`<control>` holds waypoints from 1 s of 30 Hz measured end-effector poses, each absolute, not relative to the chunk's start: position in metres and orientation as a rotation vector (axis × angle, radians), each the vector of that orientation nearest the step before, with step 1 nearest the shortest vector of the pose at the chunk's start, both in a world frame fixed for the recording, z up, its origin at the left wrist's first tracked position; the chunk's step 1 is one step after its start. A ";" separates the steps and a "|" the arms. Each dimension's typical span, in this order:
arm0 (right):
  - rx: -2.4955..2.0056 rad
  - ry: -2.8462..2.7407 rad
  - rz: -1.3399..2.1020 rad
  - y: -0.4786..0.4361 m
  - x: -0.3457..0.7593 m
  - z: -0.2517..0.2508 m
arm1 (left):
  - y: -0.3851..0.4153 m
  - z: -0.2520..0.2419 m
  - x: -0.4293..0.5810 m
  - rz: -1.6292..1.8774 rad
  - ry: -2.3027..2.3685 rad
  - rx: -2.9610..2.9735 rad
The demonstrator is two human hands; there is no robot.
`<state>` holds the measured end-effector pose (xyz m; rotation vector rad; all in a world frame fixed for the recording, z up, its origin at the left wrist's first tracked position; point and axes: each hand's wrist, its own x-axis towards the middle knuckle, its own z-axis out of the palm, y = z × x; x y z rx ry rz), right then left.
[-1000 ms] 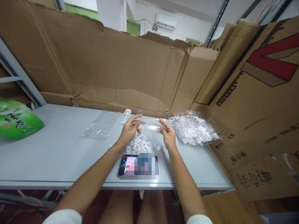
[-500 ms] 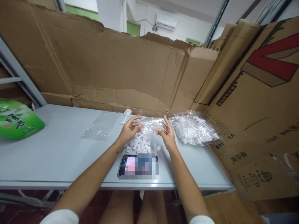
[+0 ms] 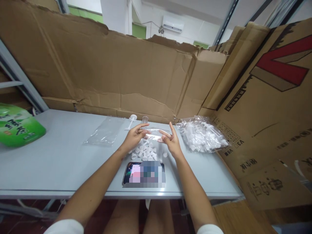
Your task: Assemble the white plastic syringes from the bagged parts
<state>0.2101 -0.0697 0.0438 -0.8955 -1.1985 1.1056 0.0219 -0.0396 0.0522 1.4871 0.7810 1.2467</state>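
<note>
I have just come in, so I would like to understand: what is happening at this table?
A person holds a piece of clear plastic between the left hand and the right hand, above the table. Small white pieces lie in a loose pile below, with a phone nearer the person. A bag of white parts lies to the right, a flat clear bag to the left.

1. I'm in what looks like a makeshift workshop corner.
2. Torn cardboard sheets [image 3: 122, 65] wall in my desk [image 3: 68, 162], beside a large printed carton [image 3: 268, 113].
3. A bare metal frame [image 3: 21, 76] slants at my left.
4. Small white plastic parts lie here bagged [image 3: 203, 133] and in a loose pile [image 3: 146, 150].
5. Beyond hangs an air conditioner [image 3: 173, 23].
</note>
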 end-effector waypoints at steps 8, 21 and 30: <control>-0.857 -1.278 1.167 -0.070 0.215 0.044 | -0.032 0.053 0.012 1.200 0.734 1.473; -0.819 -1.276 1.204 -0.078 0.217 0.052 | -0.035 0.063 -0.001 1.039 0.655 1.501; -0.789 -1.347 1.319 -0.084 0.216 0.057 | -0.040 0.067 -0.002 1.144 0.594 1.471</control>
